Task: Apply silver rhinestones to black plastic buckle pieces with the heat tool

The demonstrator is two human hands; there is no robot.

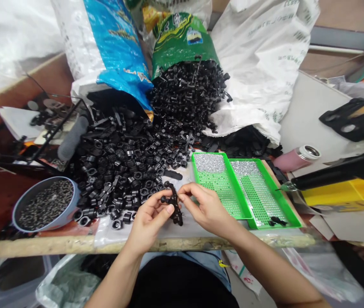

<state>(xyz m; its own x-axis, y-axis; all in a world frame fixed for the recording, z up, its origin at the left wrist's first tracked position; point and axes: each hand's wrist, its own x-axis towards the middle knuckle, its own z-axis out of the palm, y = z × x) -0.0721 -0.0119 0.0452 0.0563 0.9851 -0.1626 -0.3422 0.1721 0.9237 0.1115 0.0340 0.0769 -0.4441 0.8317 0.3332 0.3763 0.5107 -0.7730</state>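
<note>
My left hand (151, 216) grips a long black plastic part (176, 206) with small knobs, tilted between thumb and fingers above the table's front edge. From the right, my right hand (202, 207) meets that part, thumb and forefinger pinched together at its side. Whatever lies between those right fingertips is too small to make out. Just beyond the hands a flat black piece (173, 174) rests on the white sheet. To the left spreads a heap of black plastic rings and clips (117, 164).
Two green trays (249, 212) of small silvery pieces stand at right. A blue bowl (75, 194) of small metal parts sits left. Behind are a blue-white sack (114, 38), a green sack (184, 42) and a white sack (258, 55). A dark power-tool-like object (338, 169) and pink flask (292, 159) are right.
</note>
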